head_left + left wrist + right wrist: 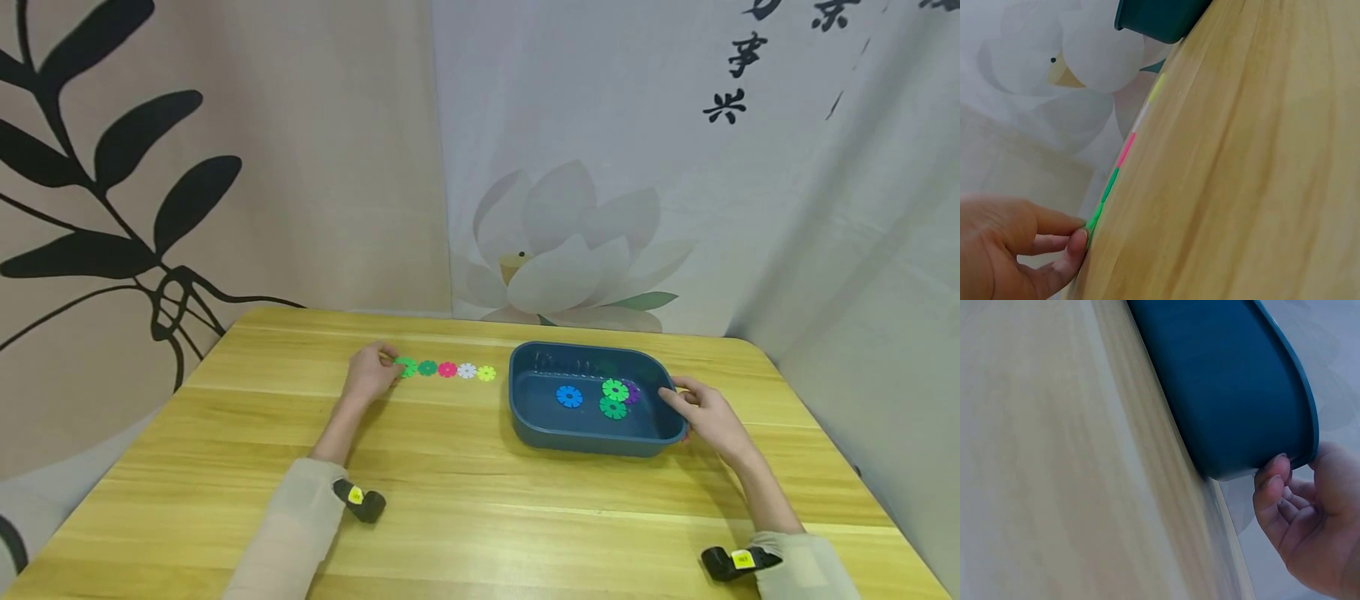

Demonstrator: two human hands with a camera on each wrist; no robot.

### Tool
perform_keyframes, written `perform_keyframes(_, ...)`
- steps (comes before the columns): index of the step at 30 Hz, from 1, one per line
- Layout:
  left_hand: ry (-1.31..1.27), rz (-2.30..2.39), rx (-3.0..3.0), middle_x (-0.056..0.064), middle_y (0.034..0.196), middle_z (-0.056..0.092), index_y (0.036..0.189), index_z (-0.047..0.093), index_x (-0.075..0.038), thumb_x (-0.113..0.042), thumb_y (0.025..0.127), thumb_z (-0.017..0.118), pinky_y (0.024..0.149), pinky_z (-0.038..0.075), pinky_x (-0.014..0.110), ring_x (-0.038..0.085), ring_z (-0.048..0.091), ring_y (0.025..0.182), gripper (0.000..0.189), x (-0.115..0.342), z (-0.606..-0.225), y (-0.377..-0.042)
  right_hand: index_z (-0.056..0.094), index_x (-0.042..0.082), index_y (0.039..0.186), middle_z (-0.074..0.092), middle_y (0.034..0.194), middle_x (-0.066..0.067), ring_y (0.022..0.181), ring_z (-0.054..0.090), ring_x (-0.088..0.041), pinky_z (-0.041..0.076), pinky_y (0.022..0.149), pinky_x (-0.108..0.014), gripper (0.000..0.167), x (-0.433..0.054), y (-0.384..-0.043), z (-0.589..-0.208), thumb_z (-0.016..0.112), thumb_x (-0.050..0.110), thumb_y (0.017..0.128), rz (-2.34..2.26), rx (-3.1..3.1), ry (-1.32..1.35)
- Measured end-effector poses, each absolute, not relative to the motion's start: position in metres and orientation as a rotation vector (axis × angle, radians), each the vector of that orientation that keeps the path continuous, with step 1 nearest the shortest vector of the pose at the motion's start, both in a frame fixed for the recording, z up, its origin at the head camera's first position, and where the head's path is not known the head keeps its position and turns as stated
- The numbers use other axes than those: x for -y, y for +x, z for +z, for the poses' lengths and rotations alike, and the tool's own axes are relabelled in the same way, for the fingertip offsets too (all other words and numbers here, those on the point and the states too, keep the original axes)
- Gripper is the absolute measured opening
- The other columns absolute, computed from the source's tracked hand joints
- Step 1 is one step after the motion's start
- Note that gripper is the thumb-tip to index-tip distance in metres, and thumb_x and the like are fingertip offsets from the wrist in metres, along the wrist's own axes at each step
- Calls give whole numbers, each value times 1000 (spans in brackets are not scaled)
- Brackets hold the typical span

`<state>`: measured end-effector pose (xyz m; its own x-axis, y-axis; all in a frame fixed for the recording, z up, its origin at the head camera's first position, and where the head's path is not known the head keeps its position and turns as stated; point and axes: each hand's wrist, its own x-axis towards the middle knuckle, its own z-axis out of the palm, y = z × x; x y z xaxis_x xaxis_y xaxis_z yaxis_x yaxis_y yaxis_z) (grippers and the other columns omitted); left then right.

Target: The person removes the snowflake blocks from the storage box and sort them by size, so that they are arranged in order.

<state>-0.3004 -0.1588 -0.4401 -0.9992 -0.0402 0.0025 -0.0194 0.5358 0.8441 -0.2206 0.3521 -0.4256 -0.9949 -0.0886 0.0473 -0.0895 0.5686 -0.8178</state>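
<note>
In the head view my left hand (371, 372) pinches a bright green notched plastic disc (407, 367) between thumb and finger. That disc is the left end of a row on the table, followed by a darker green disc (427, 368), a pink one (447, 370), a white one (467, 371) and a yellow one (487, 373). My right hand (708, 414) grips the right end of a dark blue basin (592, 442), thumb over the rim and fingers beneath it. Inside the basin lie a blue disc (569, 397), two green discs (613, 407) and a purple disc (633, 394), partly covered.
The wooden table (450, 517) reaches back to a hanging cloth (360, 167) with printed leaves and a lotus. Black wrist cameras (362, 502) sit on both sleeves. The basin stands right of the disc row, a small gap from the yellow disc.
</note>
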Motion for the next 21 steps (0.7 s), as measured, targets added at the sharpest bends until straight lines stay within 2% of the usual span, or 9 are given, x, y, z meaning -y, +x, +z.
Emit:
perform_keyframes(9,58,-1493,2735,25,108,63,125,57,10,-4,96,63,71,56,30,24,67,79,34,164,-436,-299,44,-8,143,64,91,-20,54,60,-25,55,55,-35,57,-351,-221,-426,56,32,105,1452,2771,176)
perform_keyframes(16,-13,-1425,2694,25,111,64,123,60,8,-9,96,65,86,53,43,35,63,99,32,159,-428,-296,45,-8,143,63,91,-19,55,59,-24,54,56,-35,57,-352,-222,-426,56,33,105,1455,2769,173)
perform_keyframes(21,-104,-1488,2671,25,112,64,122,61,8,-9,97,65,84,54,43,38,63,103,31,148,-420,-293,46,-8,142,64,88,-19,55,60,-22,55,54,-36,55,-352,-221,-426,56,32,105,1457,2767,184)
